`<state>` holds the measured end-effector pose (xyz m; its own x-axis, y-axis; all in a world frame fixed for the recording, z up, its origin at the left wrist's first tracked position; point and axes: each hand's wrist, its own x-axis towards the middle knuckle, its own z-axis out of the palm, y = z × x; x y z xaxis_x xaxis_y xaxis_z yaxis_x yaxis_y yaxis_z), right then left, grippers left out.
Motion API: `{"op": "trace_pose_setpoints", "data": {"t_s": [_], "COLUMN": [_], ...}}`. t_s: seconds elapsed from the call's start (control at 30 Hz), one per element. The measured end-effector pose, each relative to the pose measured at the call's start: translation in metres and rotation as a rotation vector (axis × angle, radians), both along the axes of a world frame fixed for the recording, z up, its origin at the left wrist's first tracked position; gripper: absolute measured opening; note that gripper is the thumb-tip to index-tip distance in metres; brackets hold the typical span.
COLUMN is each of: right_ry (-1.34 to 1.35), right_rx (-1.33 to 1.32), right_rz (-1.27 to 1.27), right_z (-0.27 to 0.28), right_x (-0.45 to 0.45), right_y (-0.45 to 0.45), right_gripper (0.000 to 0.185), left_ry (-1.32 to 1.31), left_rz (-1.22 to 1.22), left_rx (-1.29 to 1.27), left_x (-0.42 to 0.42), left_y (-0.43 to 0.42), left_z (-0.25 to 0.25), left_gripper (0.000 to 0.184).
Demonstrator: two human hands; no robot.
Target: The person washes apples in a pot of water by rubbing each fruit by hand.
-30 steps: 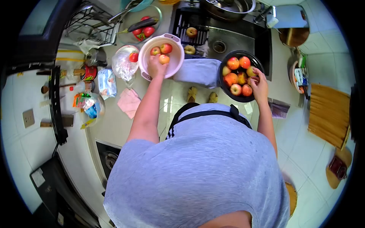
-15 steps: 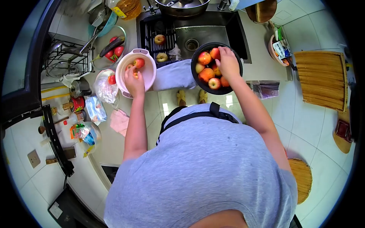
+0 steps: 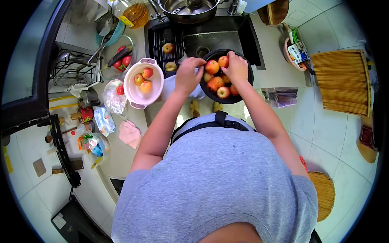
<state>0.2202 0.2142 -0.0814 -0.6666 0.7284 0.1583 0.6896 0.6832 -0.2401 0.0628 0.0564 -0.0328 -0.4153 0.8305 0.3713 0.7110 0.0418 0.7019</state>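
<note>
Left hand (image 3: 188, 77), thumb and fingers parted, seemingly bare, at the black bowl (image 3: 210, 95), whose deep wall likely stops its apples (image 3: 215, 83) rolling; right hand (image 3: 236, 68) touching one, grip can't be told; three others in pink bowl (image 3: 139, 98).

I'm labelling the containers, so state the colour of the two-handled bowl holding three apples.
The bowl is pale pink; it shows best in the head view.
</note>
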Motion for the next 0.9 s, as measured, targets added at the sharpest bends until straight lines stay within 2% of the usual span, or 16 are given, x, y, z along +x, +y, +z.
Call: {"op": "trace_pose_setpoints", "data": {"t_s": [0.07,0.1,0.17,0.2,0.27,0.33,0.4,0.43,0.5,0.53,0.57,0.63,0.8,0.9], "right_ry": [0.222,0.224,0.458,0.534,0.783,0.885,1.008,1.015,1.12,0.98,0.985,0.982,0.96,0.921], "right_rx": [-0.209,-0.205,-0.533,-0.632,-0.919,-1.017,-1.279,-1.276,-1.495,-1.376,-1.374,-1.613,-1.644,-1.548], "right_rz": [0.029,0.022,0.004,0.018,0.083,0.111,0.153,0.144,-0.021,-0.03,-0.033,-0.072,-0.05,-0.172], "right_z": [0.007,0.016,0.04,0.042,0.04,0.035,0.034,0.035,0.039,0.04,0.042,0.049,0.033,0.019], "right_x": [0.01,0.014,0.021,0.026,0.03,0.037,0.045,0.048,0.051,0.051,0.052,0.052,0.048,0.039], "right_y": [0.005,0.001,-0.011,-0.013,-0.019,-0.017,-0.009,-0.009,-0.009,-0.008,-0.009,-0.011,-0.009,-0.012], "right_gripper": [0.063,0.063,0.074,0.082,0.08,0.077,0.063,0.063,0.052,0.045,0.045,0.043,0.041,0.038], "left_ry": [-0.062,-0.059,-0.036,-0.034,-0.097,-0.125,-0.152,-0.215,-0.278,-0.229,-0.179,-0.125,-0.051,0.018], "left_rz": [-0.105,-0.131,-0.116,-0.127,-0.113,-0.155,-0.196,-0.217,-0.245,-0.204,-0.162,-0.145,-0.112,-0.11], "left_rx": [-0.046,-0.068,-0.022,-0.02,0.004,-0.022,-0.049,-0.078,-0.109,-0.068,-0.027,-0.019,-0.008,-0.068], "left_x": [0.012,0.018,0.033,0.039,0.047,0.051,0.053,0.055,0.061,0.065,0.067,0.069,0.069,0.073], "left_y": [0.01,0.014,0.023,0.029,0.038,0.041,0.043,0.042,0.042,0.042,0.041,0.039,0.034,0.03], "left_z": [-0.004,-0.009,-0.014,-0.018,-0.025,-0.015,-0.007,-0.003,-0.002,-0.003,-0.003,-0.005,-0.006,-0.003], "left_gripper": [0.032,0.048,0.065,0.065,0.079,0.078,0.076,0.073,0.07,0.067,0.064,0.065,0.064,0.062]}}
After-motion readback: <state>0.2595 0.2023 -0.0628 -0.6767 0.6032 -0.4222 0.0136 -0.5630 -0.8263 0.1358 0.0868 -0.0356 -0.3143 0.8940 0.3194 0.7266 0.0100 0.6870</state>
